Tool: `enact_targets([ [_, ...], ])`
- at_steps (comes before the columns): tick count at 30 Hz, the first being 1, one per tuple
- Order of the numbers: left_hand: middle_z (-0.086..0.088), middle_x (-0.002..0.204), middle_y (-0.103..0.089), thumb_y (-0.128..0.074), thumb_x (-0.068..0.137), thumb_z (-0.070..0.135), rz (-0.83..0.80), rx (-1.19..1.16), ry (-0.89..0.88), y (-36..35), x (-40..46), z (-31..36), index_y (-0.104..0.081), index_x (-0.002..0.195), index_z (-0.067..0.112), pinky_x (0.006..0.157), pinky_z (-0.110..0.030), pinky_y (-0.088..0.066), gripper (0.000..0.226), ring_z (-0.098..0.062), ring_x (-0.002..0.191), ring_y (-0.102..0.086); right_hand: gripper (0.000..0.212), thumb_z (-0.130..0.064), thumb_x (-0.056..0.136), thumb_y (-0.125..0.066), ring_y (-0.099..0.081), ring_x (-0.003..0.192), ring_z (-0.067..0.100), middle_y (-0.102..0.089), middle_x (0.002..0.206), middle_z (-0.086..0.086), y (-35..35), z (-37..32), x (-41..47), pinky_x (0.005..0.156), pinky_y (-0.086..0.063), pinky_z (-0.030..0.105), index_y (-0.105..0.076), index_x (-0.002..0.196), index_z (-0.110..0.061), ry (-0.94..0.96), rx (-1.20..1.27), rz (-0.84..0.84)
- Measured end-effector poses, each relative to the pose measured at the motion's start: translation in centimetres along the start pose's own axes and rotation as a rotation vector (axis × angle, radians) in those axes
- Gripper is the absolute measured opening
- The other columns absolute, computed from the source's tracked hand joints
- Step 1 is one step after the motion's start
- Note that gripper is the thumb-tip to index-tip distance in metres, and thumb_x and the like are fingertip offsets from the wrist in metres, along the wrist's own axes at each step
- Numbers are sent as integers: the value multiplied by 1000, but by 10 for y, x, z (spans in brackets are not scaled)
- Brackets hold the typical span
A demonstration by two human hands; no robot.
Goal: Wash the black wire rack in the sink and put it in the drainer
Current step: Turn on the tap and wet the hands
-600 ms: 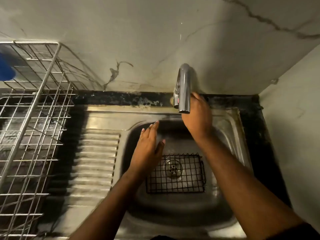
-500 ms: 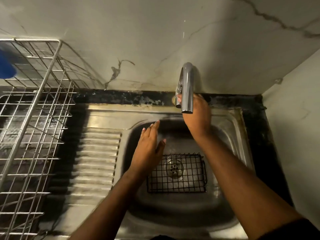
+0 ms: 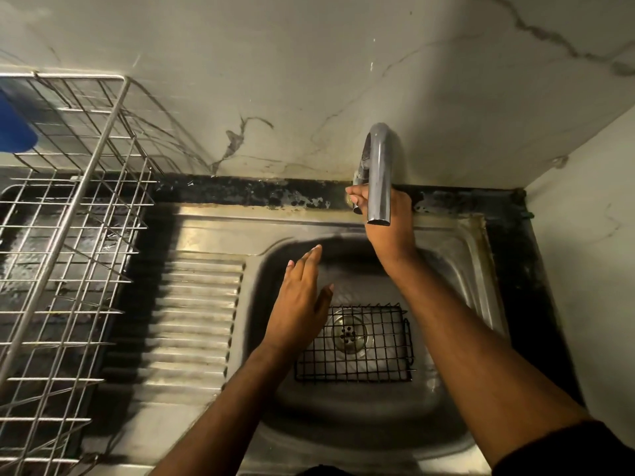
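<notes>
Black grid, grey steel, veined pale stone

The wire rack (image 3: 355, 343) is black, a grid of small squares over the dull silver drain (image 3: 348, 334). The sink (image 3: 457, 242) is grey steel, its draining board (image 3: 196, 324) striped with ridges. The tap (image 3: 378, 173) is shiny grey. The drainer (image 3: 74, 235) is silver wire mesh with something blue (image 3: 13, 128) in it. The wall (image 3: 275, 63) is off-white with dark veins, the counter edge (image 3: 240, 192) mottled black.

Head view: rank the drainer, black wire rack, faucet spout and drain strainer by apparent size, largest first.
1. drainer, cut off at the frame edge
2. black wire rack
3. faucet spout, though nearer the camera
4. drain strainer
</notes>
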State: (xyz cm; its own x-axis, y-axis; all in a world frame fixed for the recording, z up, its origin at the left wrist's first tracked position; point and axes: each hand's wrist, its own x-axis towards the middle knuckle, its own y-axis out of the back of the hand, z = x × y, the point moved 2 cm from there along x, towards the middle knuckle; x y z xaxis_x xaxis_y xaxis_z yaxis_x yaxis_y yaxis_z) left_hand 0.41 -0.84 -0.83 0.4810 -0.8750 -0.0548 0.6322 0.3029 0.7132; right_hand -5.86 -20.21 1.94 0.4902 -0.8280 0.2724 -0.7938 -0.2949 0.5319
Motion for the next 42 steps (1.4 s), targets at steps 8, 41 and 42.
enact_targets([
  [8,-8,165,-30,-55,104,27,5,41,-38,-5,-1,-8,-18,161,13,126,-30,-3,69,-2,145,-8,26,-5,91,-69,-71,98,22,-74,108,11,2,-4,-6,88,-59,37,-71,117,-5,-8,-43,-35],
  [41,-19,152,-47,-77,87,43,-151,-460,868,-81,-48,-96,-31,156,10,112,-48,-44,89,-35,137,-49,30,-32,102,-54,-69,80,14,-75,95,10,-21,52,-123,67,-54,23,-72,102,-8,-966,554,-299],
  [42,-21,152,-47,-77,85,49,-156,-525,952,-83,-50,-98,-33,155,6,111,-47,-45,93,-36,134,-52,32,-33,102,-53,-70,82,15,-75,97,11,-20,51,-119,70,-55,24,-72,103,-7,-967,576,-283],
])
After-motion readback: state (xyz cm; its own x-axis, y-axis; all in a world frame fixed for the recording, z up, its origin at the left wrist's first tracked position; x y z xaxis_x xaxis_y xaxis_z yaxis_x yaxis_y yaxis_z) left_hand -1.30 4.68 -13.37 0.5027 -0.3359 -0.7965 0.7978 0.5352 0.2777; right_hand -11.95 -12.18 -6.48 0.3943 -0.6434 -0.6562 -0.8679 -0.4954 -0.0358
